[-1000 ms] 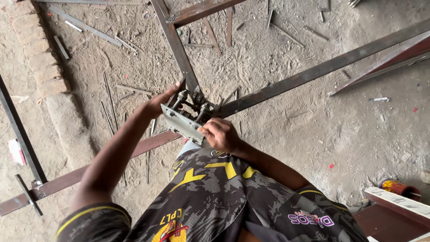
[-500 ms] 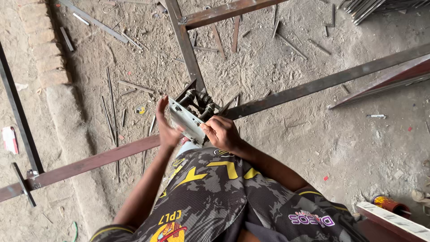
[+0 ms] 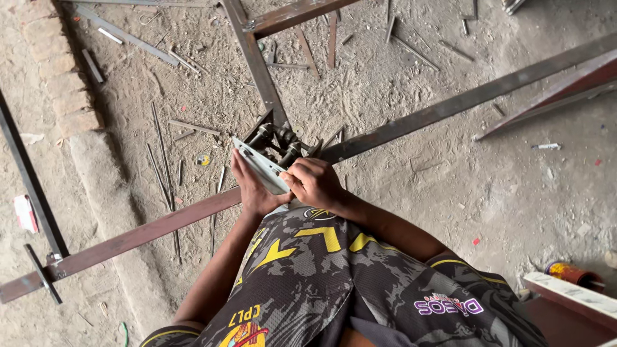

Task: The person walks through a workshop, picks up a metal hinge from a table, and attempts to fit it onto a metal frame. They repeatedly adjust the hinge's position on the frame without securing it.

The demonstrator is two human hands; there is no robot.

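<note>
Between my fingers is a flat grey metal plate (image 3: 262, 168), right over the spot where the long rusty bars (image 3: 411, 122) meet. My left hand (image 3: 252, 186) has come in closer than a moment ago and now grips the plate's near edge. My right hand (image 3: 315, 182) is curled tight on its other end. Just past my fingertips sit dark bolts (image 3: 277, 139), then sandy ground (image 3: 398, 186) with scrap rods (image 3: 160, 148).
</note>
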